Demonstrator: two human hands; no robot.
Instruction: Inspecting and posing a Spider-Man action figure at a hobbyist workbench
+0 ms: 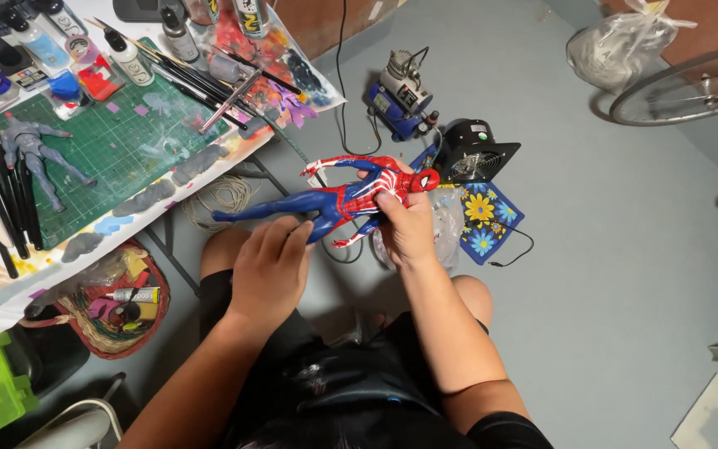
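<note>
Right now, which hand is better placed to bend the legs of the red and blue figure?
Probably the left hand: it rests at the hips and legs of the figure, while the right hand grips the chest near the head and steadies it.

two action figures (351,195), one compressor (400,93), one fan (474,151)

The left hand (269,264) covers the near leg of the red-and-blue action figure (351,195), the right hand (406,224) hides its back, and at the far right edge a wheel (691,83), perhaps a bicycle's, is cut off.
</note>
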